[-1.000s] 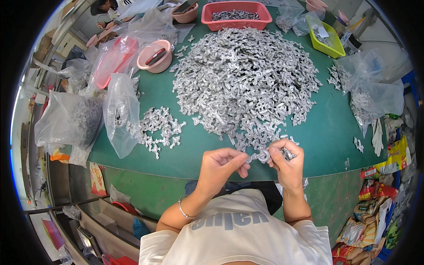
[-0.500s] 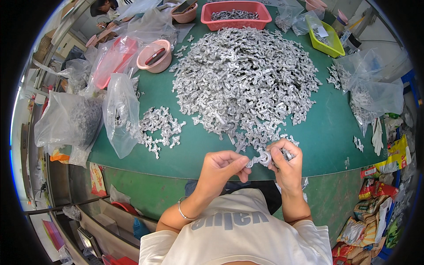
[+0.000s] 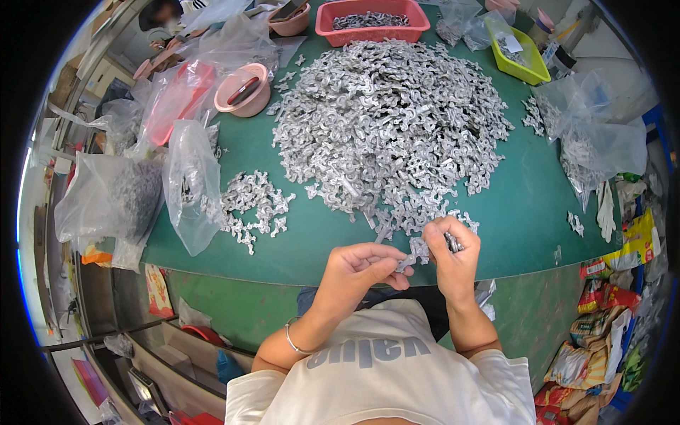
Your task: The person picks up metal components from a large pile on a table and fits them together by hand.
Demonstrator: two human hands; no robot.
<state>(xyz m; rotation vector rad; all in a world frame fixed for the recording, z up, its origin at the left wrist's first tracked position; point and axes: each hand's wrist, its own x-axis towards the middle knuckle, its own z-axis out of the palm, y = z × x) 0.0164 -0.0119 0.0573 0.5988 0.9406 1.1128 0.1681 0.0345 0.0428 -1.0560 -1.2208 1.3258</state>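
Nearest, a person in a white shirt is sitting at the near edge of a green-covered work table (image 3: 297,234), with shelves and boxes lying below on the left and colourful packets piling up on the floor at the right. The left hand (image 3: 358,265) and right hand (image 3: 453,251) are meeting just over that edge. A small silvery metal casting (image 3: 416,251) is sitting between them: the left fingers are curling closed, pinching its lower end, while the right fingers are closing around its upper part.

Beyond, a big heap of grey metal parts (image 3: 386,120) is covering the table's middle. A smaller pile (image 3: 251,205) is lying left, beside clear plastic bags (image 3: 188,184). Farthest, a red plastic tray (image 3: 372,18) and a yellow-green bin (image 3: 520,57) are standing.
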